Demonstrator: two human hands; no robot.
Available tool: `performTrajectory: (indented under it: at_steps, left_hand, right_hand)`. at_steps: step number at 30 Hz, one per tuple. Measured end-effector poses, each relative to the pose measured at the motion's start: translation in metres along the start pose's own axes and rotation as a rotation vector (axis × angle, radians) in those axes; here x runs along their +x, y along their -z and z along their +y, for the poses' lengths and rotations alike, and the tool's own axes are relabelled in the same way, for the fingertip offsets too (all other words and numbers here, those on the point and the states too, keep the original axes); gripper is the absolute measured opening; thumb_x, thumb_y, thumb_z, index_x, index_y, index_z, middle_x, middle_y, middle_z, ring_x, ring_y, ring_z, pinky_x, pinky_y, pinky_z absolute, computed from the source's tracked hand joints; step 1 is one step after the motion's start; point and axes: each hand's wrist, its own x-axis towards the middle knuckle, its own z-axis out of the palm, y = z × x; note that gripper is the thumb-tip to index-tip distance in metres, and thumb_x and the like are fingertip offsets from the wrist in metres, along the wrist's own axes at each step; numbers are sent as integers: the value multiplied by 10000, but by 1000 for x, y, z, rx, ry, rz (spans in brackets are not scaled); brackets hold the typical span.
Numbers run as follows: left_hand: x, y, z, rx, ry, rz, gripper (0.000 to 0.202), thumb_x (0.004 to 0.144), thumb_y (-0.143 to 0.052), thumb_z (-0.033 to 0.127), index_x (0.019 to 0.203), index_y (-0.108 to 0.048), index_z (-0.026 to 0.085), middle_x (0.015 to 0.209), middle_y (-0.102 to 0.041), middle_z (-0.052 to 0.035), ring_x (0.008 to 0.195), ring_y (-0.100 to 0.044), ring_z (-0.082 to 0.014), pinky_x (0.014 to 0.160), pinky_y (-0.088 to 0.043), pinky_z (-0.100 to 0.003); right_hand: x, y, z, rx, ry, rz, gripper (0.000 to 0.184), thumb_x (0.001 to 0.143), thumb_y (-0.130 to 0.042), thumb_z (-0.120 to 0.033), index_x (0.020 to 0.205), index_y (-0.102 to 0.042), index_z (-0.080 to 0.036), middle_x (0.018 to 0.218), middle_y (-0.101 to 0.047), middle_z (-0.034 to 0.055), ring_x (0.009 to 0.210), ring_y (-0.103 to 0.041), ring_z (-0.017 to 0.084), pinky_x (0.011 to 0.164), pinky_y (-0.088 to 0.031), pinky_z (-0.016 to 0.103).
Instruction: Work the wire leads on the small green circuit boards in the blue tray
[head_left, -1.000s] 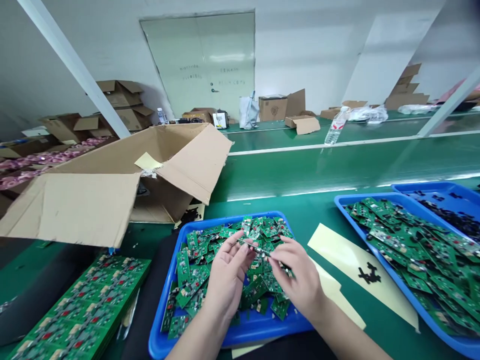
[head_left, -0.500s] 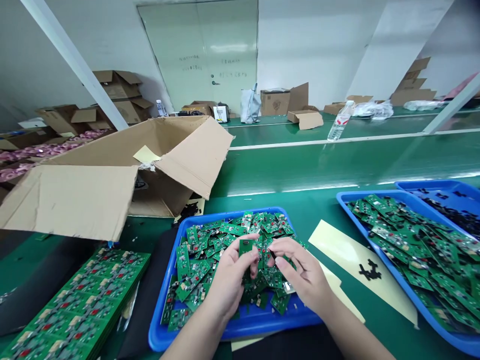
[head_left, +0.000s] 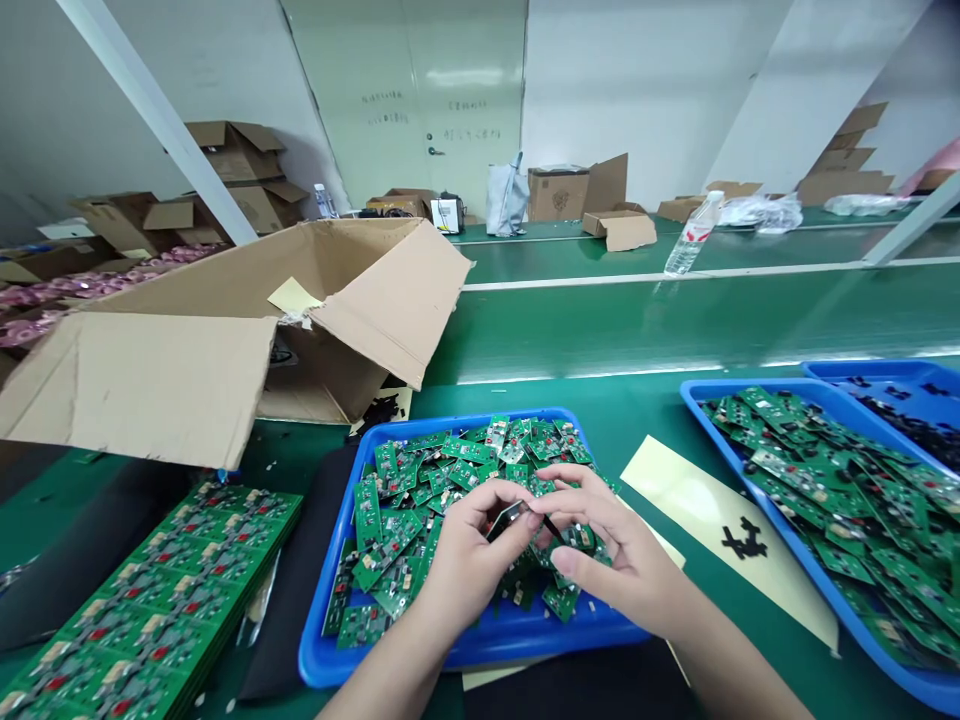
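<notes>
My left hand (head_left: 469, 560) pinches a small circuit board (head_left: 504, 520) between thumb and fingers, just above the heap of small green boards in the blue tray (head_left: 330, 655) in front of me. My right hand (head_left: 615, 555) meets it from the right, with its thumb and forefinger closed on a small dark part (head_left: 551, 527) at the board's edge. Both hands hover over the tray's near half.
A large open cardboard box (head_left: 225, 340) lies on its side at the left. Panels of green boards (head_left: 135, 610) are stacked at the lower left. Two more blue trays (head_left: 885, 675) stand at the right, beside a yellow sheet (head_left: 690, 500) with a black piece. A water bottle (head_left: 694, 235) stands farther back.
Both hands have dropped a little toward the tray. The board in my left hand has turned from face-on to edge-on, and my right fingertips have closed in against it.
</notes>
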Motion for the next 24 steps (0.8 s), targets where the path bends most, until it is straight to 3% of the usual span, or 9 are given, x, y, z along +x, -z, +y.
performTrajectory:
  at_steps: [4, 7, 9, 11, 14, 17, 20, 24]
  left_hand:
    - [1, 0, 0, 36, 54, -43, 87, 754, -628, 261, 752, -634, 175, 666, -571, 16, 617, -495, -116, 594, -398, -219]
    - [-1, -1, -2, -22, 165, -133, 146, 741, -648, 304, 727, -599, 167, 613, -503, 40, 515, -430, -83, 500, -360, -202]
    - [-3, -1, -2, -121, 247, -190, 213, 715, -678, 349, 707, -570, 166, 586, -484, 51, 467, -410, -70, 456, -350, -194]
    - [-5, -2, -1, -213, 292, -190, 260, 694, -702, 386, 729, -569, 165, 559, -483, 57, 443, -407, -64, 440, -349, -188]
    - [-6, -2, 1, -290, 292, -116, 280, 704, -704, 401, 797, -592, 162, 526, -495, 61, 429, -403, -55, 443, -329, -177]
    - [-5, -2, 3, -330, 291, -85, 271, 714, -699, 394, 817, -608, 161, 522, -502, 60, 428, -409, -56, 446, -315, -180]
    - [-3, -1, 3, -337, 275, -45, 242, 723, -690, 378, 788, -621, 156, 522, -500, 57, 427, -413, -57, 456, -314, -189]
    - [-2, 0, 3, -257, 249, -33, 266, 764, -639, 382, 688, -647, 127, 541, -540, 26, 436, -422, -55, 487, -339, -199]
  right_hand:
    - [1, 7, -5, -347, 62, 35, 215, 880, -538, -326, 1067, -638, -288, 1344, -398, 94, 1203, -476, 277, 956, -459, 466]
    - [6, 18, -7, -697, 166, 238, 242, 888, -523, -332, 1102, -620, -274, 1411, -337, 103, 1121, -545, 291, 1046, -245, 635]
    - [8, 27, -9, -860, 201, 399, 314, 891, -516, -347, 1185, -566, -250, 1379, -395, 130, 1082, -572, 296, 1049, -148, 678]
    - [10, 34, -12, -902, 207, 451, 309, 897, -506, -359, 1178, -564, -244, 1305, -497, 121, 1068, -584, 295, 1050, -119, 683]
    - [11, 34, -18, -739, 171, 270, 211, 905, -502, -349, 1063, -610, -259, 1117, -648, 69, 1036, -610, 269, 1064, -124, 664]
    - [14, 22, -23, -502, 70, 45, 140, 902, -521, -324, 937, -631, -245, 904, -710, 27, 837, -670, 205, 1078, -223, 595]
    - [19, 14, -23, -437, 20, -2, 163, 889, -535, -280, 756, -612, -227, 722, -676, -20, 663, -647, 155, 1069, -290, 539]
    - [21, 17, -21, -509, 17, -7, 213, 894, -507, -249, 692, -570, -220, 629, -605, -44, 568, -581, 128, 1050, -316, 515]
